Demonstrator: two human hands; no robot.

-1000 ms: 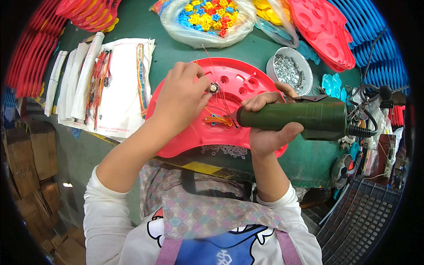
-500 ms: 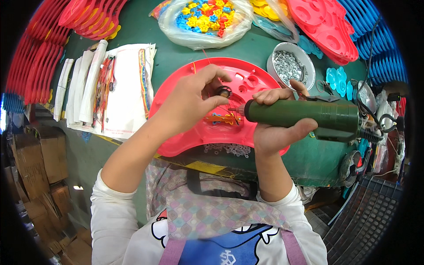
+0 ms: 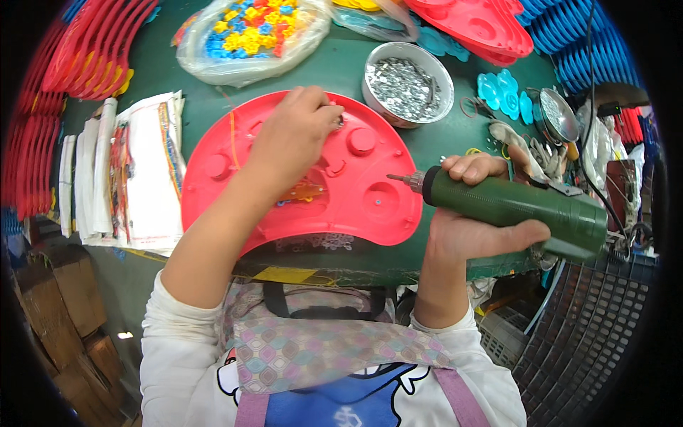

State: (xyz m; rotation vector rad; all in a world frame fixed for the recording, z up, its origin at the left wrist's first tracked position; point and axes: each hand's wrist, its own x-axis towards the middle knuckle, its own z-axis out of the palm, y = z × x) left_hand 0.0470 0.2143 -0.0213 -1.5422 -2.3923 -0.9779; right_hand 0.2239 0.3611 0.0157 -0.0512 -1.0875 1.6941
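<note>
We find the red plastic panel (image 3: 341, 203) lying on the desk (image 3: 341, 67) at the middle of the frame, its scooped edge toward the bottom. It looks light and stiff, with smooth faces that may slide on the desk; the outer rim seems the best place to take hold. An orange piece (image 3: 307, 191) sits in its hollow, partly behind our forearm.

Our left hand (image 3: 295, 135) is over the panel's upper part, fingers curled nearly together at a small dark, shiny part (image 3: 340, 122); we cannot tell whether they pinch it. Our right hand (image 3: 462, 231) wraps the green power screwdriver (image 3: 516, 208), thumb below and fingers above, its bit pointing left, off the panel. The tool looks heavy and rigid, best held round its thick barrel.

Farther out, a bowl (image 3: 405, 50) of metal bits sits at upper centre, a clear bag (image 3: 196, 64) of coloured stars at upper left, white sheets (image 3: 142, 171) at left, and a black crate (image 3: 583, 327) at lower right.
</note>
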